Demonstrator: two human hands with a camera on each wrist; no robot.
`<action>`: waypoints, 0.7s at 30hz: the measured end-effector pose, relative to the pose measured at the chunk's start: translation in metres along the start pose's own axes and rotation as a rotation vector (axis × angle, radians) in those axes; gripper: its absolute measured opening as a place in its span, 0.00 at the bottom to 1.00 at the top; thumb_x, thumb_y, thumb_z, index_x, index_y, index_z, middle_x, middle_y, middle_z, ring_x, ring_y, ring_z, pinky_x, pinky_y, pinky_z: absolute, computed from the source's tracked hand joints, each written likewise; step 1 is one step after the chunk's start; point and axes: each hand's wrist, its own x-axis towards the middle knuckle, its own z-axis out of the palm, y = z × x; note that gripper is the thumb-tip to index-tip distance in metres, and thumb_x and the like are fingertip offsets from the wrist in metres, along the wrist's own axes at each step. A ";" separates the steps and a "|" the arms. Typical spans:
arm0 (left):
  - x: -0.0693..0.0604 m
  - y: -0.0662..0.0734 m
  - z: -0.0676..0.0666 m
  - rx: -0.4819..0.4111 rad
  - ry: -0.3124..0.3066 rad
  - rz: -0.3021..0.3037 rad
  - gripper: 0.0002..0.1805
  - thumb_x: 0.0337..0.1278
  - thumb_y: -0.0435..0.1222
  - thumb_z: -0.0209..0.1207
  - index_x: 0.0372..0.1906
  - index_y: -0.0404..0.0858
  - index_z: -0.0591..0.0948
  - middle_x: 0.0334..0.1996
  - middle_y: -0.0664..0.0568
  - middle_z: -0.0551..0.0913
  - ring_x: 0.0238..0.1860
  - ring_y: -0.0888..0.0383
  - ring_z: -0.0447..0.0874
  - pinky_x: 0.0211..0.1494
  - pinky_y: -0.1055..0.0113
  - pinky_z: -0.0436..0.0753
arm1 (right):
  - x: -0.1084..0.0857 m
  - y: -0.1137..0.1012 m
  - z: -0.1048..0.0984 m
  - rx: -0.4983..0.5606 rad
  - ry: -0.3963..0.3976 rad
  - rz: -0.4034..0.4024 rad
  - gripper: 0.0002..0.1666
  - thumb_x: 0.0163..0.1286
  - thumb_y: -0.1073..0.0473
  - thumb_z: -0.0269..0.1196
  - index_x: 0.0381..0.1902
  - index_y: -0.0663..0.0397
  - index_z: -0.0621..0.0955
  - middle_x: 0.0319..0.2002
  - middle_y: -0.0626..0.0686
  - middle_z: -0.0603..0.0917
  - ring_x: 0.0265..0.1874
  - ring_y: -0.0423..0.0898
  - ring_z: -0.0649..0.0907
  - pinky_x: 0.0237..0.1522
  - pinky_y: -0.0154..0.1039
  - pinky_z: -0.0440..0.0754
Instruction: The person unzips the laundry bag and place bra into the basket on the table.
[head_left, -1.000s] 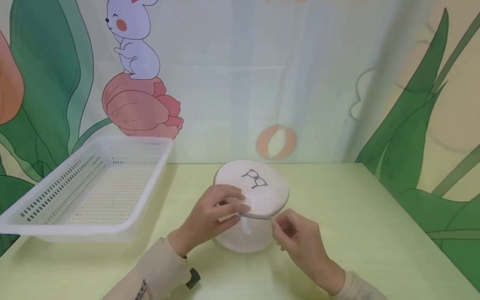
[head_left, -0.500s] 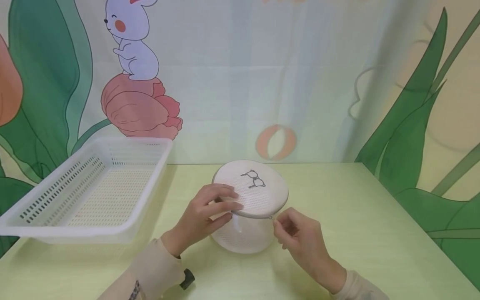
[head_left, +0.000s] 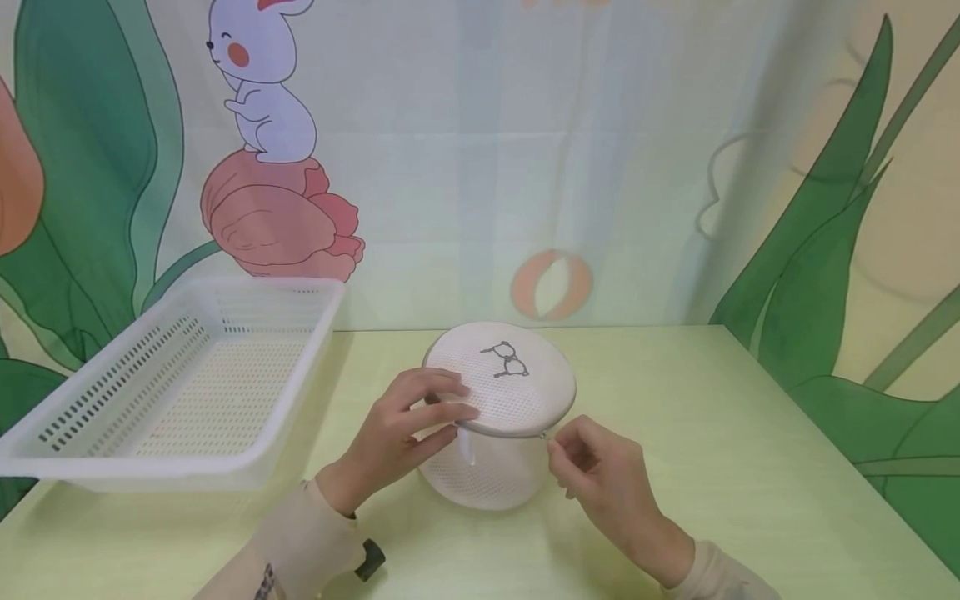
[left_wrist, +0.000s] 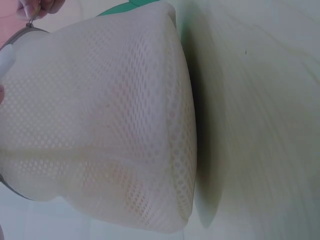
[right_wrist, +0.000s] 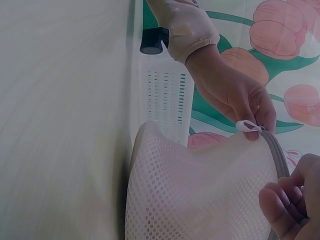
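A round white mesh bag (head_left: 487, 475) stands on the table; its flat top (head_left: 525, 392) has a glasses drawing and a grey zipper around the edge. My left hand (head_left: 397, 429) grips the near left rim, fingers over the top and thumb below. My right hand (head_left: 611, 492) pinches the small zipper pull at the near right edge. The left wrist view shows the mesh side (left_wrist: 110, 115) and fingers of the other hand at the pull. In the right wrist view, my left hand (right_wrist: 240, 100) holds the rim beside a white loop (right_wrist: 247, 126), with my right hand (right_wrist: 295, 200) lower right.
A white perforated plastic basket (head_left: 255, 461) sits at the left of the pale green table (head_left: 750, 467). Behind the table hangs a curtain (head_left: 450, 167) printed with a rabbit, flowers and leaves.
My left hand has slid slightly left along the rim, and the bag top has turned a little. My right hand has stayed nearly in place at the zipper pull.
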 end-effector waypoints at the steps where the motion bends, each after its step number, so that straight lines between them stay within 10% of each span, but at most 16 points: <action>1: 0.000 0.000 0.000 0.000 -0.002 -0.002 0.09 0.68 0.40 0.54 0.41 0.44 0.85 0.45 0.47 0.81 0.51 0.48 0.77 0.49 0.60 0.76 | 0.000 0.000 0.000 0.002 0.000 -0.001 0.14 0.54 0.79 0.63 0.26 0.55 0.76 0.18 0.45 0.79 0.13 0.31 0.75 0.13 0.23 0.74; 21: 0.000 -0.003 -0.005 -0.001 0.031 0.006 0.11 0.69 0.41 0.53 0.41 0.43 0.84 0.44 0.47 0.82 0.51 0.46 0.77 0.57 0.61 0.74 | 0.003 0.002 -0.005 -0.013 0.014 0.029 0.14 0.55 0.78 0.63 0.26 0.54 0.76 0.18 0.44 0.78 0.14 0.31 0.75 0.14 0.24 0.74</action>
